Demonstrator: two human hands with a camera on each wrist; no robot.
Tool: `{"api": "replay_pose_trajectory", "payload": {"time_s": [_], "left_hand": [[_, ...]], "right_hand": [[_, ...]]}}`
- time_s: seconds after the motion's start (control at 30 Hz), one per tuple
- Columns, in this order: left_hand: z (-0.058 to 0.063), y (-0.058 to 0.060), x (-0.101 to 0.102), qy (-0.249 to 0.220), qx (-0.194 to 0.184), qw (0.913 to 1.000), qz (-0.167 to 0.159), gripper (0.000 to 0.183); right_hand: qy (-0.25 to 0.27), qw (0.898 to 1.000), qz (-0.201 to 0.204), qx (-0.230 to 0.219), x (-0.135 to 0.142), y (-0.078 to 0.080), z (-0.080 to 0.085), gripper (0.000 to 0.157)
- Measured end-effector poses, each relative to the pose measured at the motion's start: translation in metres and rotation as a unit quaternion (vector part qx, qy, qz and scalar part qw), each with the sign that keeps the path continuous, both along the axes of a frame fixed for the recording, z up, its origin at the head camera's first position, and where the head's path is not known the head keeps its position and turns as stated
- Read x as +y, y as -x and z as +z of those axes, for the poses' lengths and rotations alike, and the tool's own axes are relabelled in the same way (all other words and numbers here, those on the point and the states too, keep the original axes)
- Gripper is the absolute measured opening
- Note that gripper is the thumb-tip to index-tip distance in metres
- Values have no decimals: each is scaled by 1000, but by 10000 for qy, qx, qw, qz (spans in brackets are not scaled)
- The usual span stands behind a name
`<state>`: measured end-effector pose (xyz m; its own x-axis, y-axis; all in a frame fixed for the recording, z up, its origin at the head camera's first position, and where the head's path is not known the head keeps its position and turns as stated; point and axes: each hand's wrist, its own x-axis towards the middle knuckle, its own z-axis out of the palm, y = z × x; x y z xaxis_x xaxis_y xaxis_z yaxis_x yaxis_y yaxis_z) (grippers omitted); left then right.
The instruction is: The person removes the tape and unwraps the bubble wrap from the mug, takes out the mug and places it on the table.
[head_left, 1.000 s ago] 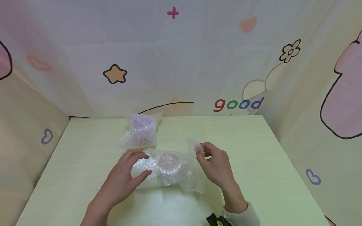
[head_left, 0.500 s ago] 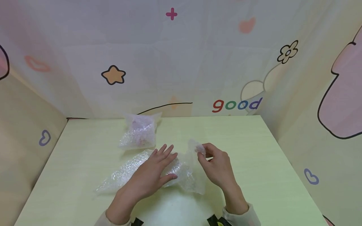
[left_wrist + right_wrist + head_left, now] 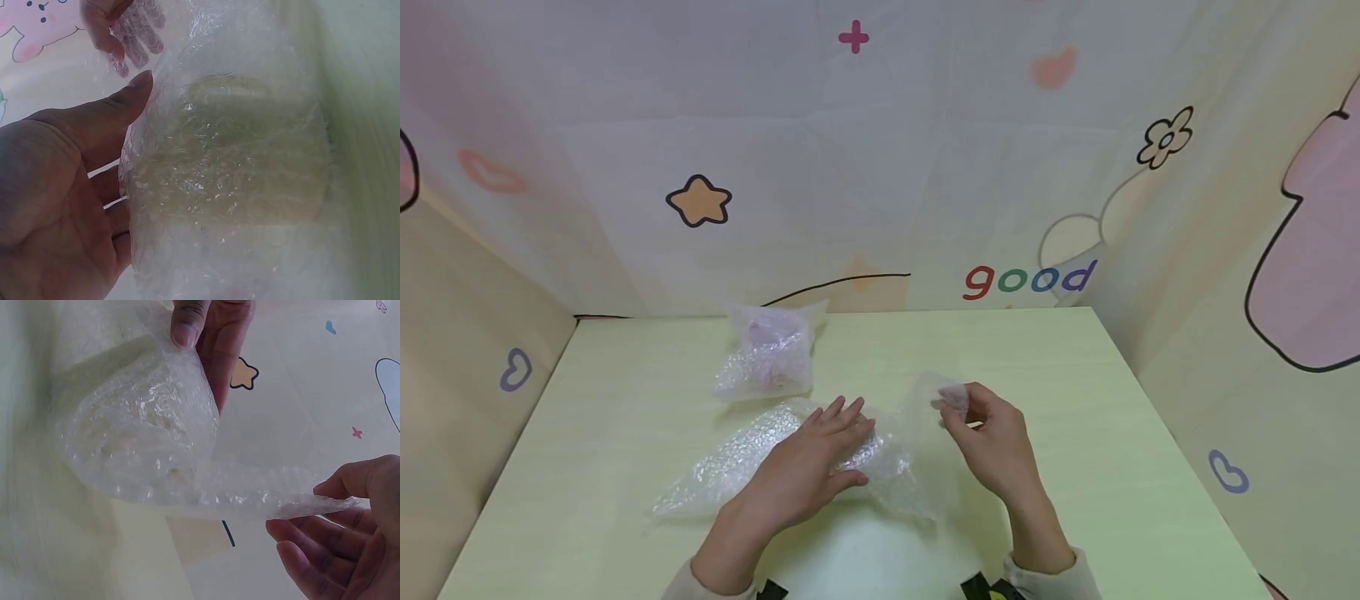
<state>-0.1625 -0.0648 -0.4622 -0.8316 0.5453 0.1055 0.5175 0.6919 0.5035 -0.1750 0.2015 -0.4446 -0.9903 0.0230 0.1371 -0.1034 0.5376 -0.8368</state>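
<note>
Clear bubble wrap (image 3: 730, 462) lies near centre round a rounded object (image 3: 237, 175), too veiled to identify; your left hand (image 3: 808, 462) spreads open over it, your right hand (image 3: 992, 437) pinches its right end. Far-left bundle (image 3: 772, 358) looks wrapped; this one seems unfinished.

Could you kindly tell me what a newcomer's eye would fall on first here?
Probably the shiny bubble wrap at the middle of the table, with the left hand laid over it and the right hand pinching its loose end. Behind it, near the table's back edge, sits another wrapped bundle. On the backdrop, the colourful word "good" stands out to the right.
</note>
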Motion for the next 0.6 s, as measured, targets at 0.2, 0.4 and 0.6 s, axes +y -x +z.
{"api": "replay_pose_trajectory", "payload": {"time_s": [0.2,0.4,0.6], "left_hand": [[1,0,1,132,-144,9998,49,65],[1,0,3,173,-198,9996,46,64],[1,1,2,250,-219,9994,64,64]], "right_hand": [[250,9996,-86,-105,10,-1,-6,15],[417,9987,-231,-191,20,-3,-12,18],[545,9973,-399,-274,31,-3,-19,17]]}}
